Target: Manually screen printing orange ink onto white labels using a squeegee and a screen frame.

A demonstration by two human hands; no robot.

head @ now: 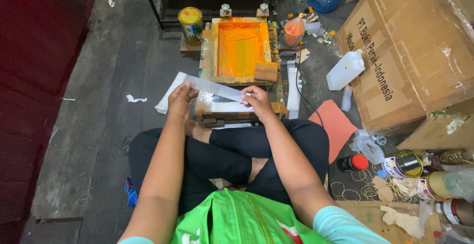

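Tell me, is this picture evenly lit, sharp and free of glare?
Head view: soft, even light on the grey floor, darker at the left edge; glare on the clear plastic strip held between the left hand and right hand; the orange screen frame is sharp; straight lines bow slightly near the corners.

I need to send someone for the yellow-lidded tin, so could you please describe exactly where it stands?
Start at the wooden printing frame, flooded with orange ink, on the floor ahead of the person. The yellow-lidded tin stands by its far left corner. It alone has a yellow lid; the other tins sit far right.
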